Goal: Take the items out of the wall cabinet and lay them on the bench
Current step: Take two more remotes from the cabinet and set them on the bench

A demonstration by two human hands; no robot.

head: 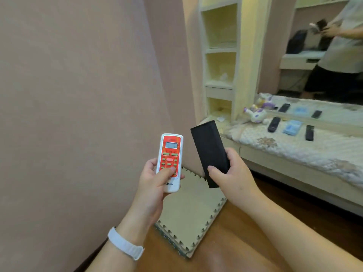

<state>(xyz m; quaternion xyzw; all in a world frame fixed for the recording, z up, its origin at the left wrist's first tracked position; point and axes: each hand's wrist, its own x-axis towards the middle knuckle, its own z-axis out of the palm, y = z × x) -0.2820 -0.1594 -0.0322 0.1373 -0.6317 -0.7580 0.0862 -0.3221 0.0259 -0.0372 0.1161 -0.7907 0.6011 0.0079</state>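
Both hands loaded, nothing laid down yet. Left hand (155, 185) wraps the white-and-red remote (170, 154), thumb on its buttons, long axis about 12–6. Right hand (233, 177) pinches the lower end of the black flat pouch (209, 148), thumb on its face, top leaning to 11. The table (294, 152) lies at 2 o'clock from my hands, well apart. The right hand is nearer, so I'd put the pouch down first. Already on it: black remotes (274, 124), a blue pack (292, 127), a plush toy (255, 113). Free quilt is at its near edge. Wall cabinet (220, 55) is at 12.
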